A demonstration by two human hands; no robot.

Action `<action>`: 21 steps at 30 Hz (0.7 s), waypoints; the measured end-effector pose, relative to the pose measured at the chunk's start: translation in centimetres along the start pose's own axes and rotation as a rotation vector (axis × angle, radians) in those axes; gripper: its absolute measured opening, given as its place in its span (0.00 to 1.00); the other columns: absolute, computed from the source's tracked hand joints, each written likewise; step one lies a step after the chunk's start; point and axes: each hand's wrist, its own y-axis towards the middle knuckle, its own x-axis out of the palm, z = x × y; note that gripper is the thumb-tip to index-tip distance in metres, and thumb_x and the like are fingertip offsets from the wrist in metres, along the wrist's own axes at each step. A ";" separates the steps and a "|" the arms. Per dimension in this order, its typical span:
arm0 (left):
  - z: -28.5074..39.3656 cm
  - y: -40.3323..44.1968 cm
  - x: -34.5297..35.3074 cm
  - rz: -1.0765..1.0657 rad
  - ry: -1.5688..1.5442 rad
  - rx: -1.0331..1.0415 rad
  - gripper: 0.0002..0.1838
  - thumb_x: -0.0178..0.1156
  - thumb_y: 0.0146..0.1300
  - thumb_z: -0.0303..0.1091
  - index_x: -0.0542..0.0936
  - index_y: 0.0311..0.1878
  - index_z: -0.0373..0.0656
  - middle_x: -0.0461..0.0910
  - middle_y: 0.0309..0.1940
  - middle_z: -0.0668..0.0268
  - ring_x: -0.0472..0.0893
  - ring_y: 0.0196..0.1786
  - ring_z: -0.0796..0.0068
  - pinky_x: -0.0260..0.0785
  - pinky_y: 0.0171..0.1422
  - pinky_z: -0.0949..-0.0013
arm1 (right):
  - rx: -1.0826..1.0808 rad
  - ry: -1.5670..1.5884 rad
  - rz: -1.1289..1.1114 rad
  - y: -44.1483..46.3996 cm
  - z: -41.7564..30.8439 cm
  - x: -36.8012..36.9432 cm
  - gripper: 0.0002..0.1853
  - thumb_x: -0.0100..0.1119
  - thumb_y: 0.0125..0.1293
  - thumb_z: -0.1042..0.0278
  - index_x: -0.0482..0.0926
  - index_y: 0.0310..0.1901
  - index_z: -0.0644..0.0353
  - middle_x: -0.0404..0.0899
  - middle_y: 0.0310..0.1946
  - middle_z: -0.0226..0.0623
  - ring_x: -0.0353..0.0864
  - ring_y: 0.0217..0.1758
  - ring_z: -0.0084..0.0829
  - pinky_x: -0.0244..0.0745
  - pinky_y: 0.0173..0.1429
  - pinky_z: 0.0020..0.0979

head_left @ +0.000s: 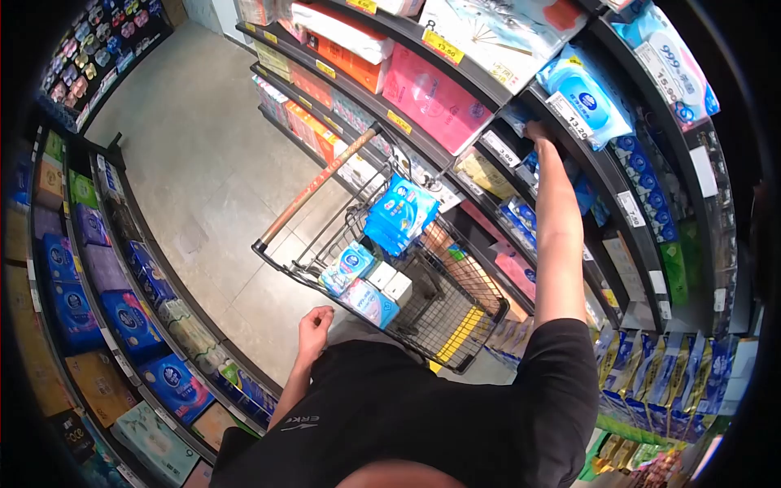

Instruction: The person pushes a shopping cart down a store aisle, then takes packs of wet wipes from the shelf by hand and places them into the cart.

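My right arm stretches up to the shelf, and my right hand (537, 134) is inside a dark shelf gap, beside a bluish pack (514, 120). Its fingers are mostly hidden, so a grip cannot be made out. Low at my side hangs my left hand (314, 329), its fingers loosely curled with nothing visible in them. A wire shopping cart (439, 325) stands in front of me. In it lie a blue plastic pack (401, 213), a blue-and-white pack (350, 267), another light-blue pack (368, 302) and white boxes (396, 286).
Just above my right hand sits a blue wipes pack (587, 99) over a price tag. A pink pack (435, 98) fills the shelf left of it. Shelves of tissue packs (175, 382) line the left side. The cart's handle (317, 185) points toward the tiled aisle floor (203, 195).
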 end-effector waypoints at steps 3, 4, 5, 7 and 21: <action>-0.6 0.3 0.2 -0.027 0.036 0.027 0.09 0.59 0.63 0.30 0.81 0.42 0.37 0.79 0.29 0.72 0.70 0.30 0.87 0.64 0.36 0.79 | 0.026 0.347 -0.149 0.3 0.1 -1.0 0.25 0.55 0.56 0.61 0.74 0.55 0.63 0.79 0.48 0.49 0.79 0.51 0.39 0.70 0.56 0.38; -0.6 0.4 0.3 -0.035 0.041 0.033 0.09 0.59 0.63 0.30 0.81 0.42 0.37 0.79 0.29 0.72 0.70 0.30 0.87 0.64 0.36 0.79 | 0.031 0.461 -0.198 -0.4 -0.1 -1.9 0.26 0.55 0.56 0.60 0.73 0.56 0.62 0.78 0.51 0.50 0.78 0.54 0.40 0.70 0.57 0.39; -0.6 0.7 0.3 -0.057 0.085 0.049 0.09 0.59 0.62 0.31 0.81 0.42 0.37 0.79 0.28 0.73 0.70 0.29 0.87 0.64 0.35 0.79 | 0.039 0.462 -0.192 -1.1 -0.4 -2.9 0.26 0.55 0.56 0.60 0.73 0.56 0.62 0.78 0.51 0.50 0.78 0.54 0.40 0.70 0.57 0.39; 0.0 0.2 0.6 -0.067 0.171 0.094 0.11 0.59 0.62 0.33 0.81 0.43 0.37 0.79 0.27 0.73 0.68 0.27 0.87 0.63 0.33 0.78 | -0.174 0.457 -0.025 -4.5 -2.5 -8.7 0.26 0.57 0.56 0.57 0.74 0.56 0.59 0.76 0.54 0.50 0.77 0.56 0.41 0.68 0.60 0.38; 2.1 -1.7 1.7 -0.339 0.159 0.059 0.12 0.58 0.63 0.30 0.78 0.46 0.34 0.80 0.33 0.68 0.77 0.38 0.82 0.69 0.46 0.77 | -0.487 0.724 -0.758 -27.8 -3.0 -22.8 0.17 0.60 0.58 0.62 0.79 0.48 0.60 0.81 0.40 0.45 0.81 0.45 0.39 0.74 0.51 0.35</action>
